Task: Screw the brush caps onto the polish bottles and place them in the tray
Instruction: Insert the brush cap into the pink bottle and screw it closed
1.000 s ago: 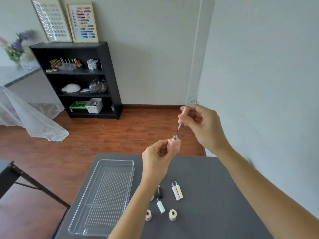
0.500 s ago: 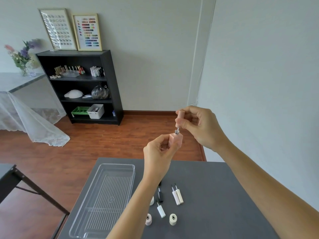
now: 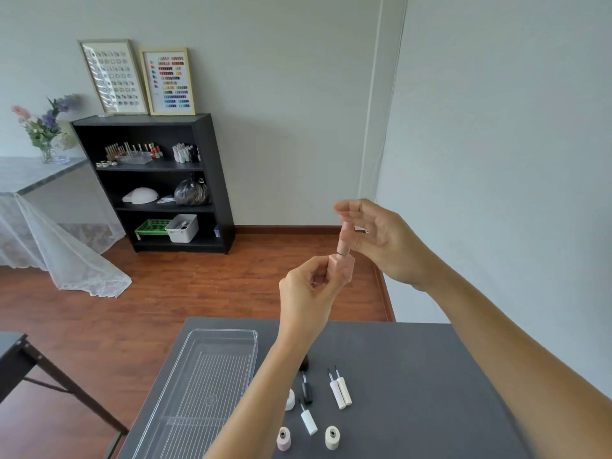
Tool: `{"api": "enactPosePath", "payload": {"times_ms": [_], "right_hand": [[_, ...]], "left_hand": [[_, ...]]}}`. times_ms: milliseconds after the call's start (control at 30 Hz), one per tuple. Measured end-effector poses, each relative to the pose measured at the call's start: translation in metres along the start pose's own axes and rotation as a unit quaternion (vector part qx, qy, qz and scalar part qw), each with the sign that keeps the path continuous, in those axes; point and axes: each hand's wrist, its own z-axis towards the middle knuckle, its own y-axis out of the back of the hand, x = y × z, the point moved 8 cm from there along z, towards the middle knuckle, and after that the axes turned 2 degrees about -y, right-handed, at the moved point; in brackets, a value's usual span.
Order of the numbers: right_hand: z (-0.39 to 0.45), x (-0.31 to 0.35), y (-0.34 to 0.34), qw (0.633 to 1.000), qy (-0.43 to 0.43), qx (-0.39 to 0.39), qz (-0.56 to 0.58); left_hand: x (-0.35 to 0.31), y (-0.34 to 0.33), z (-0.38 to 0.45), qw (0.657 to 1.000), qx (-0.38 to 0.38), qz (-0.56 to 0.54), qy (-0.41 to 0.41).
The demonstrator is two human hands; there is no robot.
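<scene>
Grey table [image 3: 414,376] below, left hand [image 3: 304,293] gripping pink bottle [image 3: 341,270], right hand [image 3: 387,246] pinching cap [image 3: 343,245], now seated

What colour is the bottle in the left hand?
The bottle is pale pink; head view.

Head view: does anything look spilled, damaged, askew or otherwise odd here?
Nothing stands out. The cap sits straight on the bottle that the left hand holds, the right hand at its top. Loose brush caps lie on the table beside the tray, with no spill visible.
</scene>
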Motion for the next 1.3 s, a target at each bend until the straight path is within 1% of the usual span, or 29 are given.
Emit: {"api": "enactPosePath", "payload": {"times_ms": [67,133,200,300,367,400,433,467,533,567,633,700,767,1000,1033,1067,1167,1200,1233,1300], "right_hand": [[-0.003,0.007,0.004,0.999,0.013,0.029,0.024],[-0.002,0.010,0.011,1.000,0.010,0.017,0.024],[0.001,0.013,0.020,0.999,0.008,-0.034,-0.017],[0.002,0.018,0.031,0.988,0.005,-0.121,-0.096],[0.002,0.018,0.031,0.977,0.006,-0.156,-0.142],[0.002,0.017,0.029,0.973,0.003,-0.161,-0.164],[0.001,0.016,0.027,0.973,0.000,-0.152,-0.172],[0.001,0.013,0.024,0.980,-0.005,-0.125,-0.155],[0.001,0.009,0.018,0.997,-0.017,-0.041,-0.063],[0.000,0.008,0.016,1.000,-0.019,-0.005,-0.017],[-0.003,0.010,0.015,0.999,-0.003,0.033,0.023],[-0.003,0.010,0.018,0.999,0.009,0.018,0.040],[-0.003,0.010,0.025,0.999,0.007,-0.023,0.043],[-0.004,0.004,0.027,0.994,-0.008,-0.096,-0.048],[-0.004,0.001,0.027,0.993,-0.017,-0.097,-0.060],[-0.005,-0.001,0.026,0.995,-0.025,-0.081,-0.056],[-0.005,-0.002,0.018,1.000,-0.020,0.016,0.017],[-0.006,-0.001,0.016,0.999,-0.012,0.034,0.035],[-0.007,0.001,0.016,0.998,-0.001,0.034,0.045],[-0.006,0.004,0.020,0.998,0.014,-0.002,0.062]], "left_hand": [[-0.002,-0.001,0.000,1.000,0.002,-0.007,-0.002],[-0.004,-0.003,0.001,1.000,0.005,-0.004,-0.006],[-0.007,-0.005,0.002,1.000,0.005,0.005,-0.012],[-0.011,-0.009,0.002,1.000,0.005,0.011,-0.018],[-0.013,-0.010,0.003,1.000,0.007,0.007,-0.014],[-0.014,-0.011,0.003,1.000,0.008,0.003,-0.011],[-0.014,-0.010,0.004,1.000,0.008,-0.001,-0.009],[-0.015,-0.010,0.004,1.000,0.007,-0.003,-0.009],[-0.015,-0.009,0.005,1.000,0.007,-0.001,-0.010],[-0.015,-0.009,0.005,1.000,0.008,-0.001,-0.008],[-0.014,-0.008,0.005,1.000,0.009,-0.001,-0.005],[-0.014,-0.008,0.004,1.000,0.009,0.002,-0.006],[-0.016,-0.010,0.003,1.000,0.010,0.003,-0.012],[-0.016,-0.016,-0.001,1.000,0.019,0.012,-0.008],[-0.016,-0.016,-0.001,1.000,0.019,0.011,-0.008],[-0.017,-0.016,-0.001,1.000,0.019,0.010,-0.008],[-0.017,-0.014,0.000,1.000,0.017,0.008,-0.007],[-0.016,-0.014,0.000,1.000,0.017,0.006,-0.006],[-0.016,-0.014,0.000,1.000,0.017,0.005,-0.006],[-0.016,-0.014,0.000,1.000,0.017,0.006,-0.008]]}}
